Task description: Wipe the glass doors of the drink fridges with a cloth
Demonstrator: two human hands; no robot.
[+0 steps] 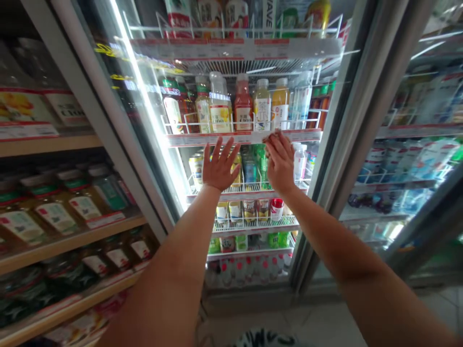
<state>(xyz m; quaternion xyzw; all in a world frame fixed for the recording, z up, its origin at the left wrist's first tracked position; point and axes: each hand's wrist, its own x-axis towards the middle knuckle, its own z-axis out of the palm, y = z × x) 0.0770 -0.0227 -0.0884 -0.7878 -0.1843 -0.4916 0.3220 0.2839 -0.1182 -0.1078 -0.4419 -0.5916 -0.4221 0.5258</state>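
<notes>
Our left grip (220, 168) spreads flat, holds nothing, seemingly on the glass door (250, 147); our right grip (280, 161) curls over a crumpled brownish cloth (267, 140), seemingly against the same door, bottles (243, 108) behind. Risk, we judge: a loose hold drops the cloth, or our bare left grip smears glass.

On the top shelf (231, 47), a white pack (269, 20) carries the word "WAVE", written sideways. Below, "C100" can be read on the red bottle (243, 102) and the pale bottle (220, 101) beside it, while the price strip (217, 139) has print too small for reading.
</notes>
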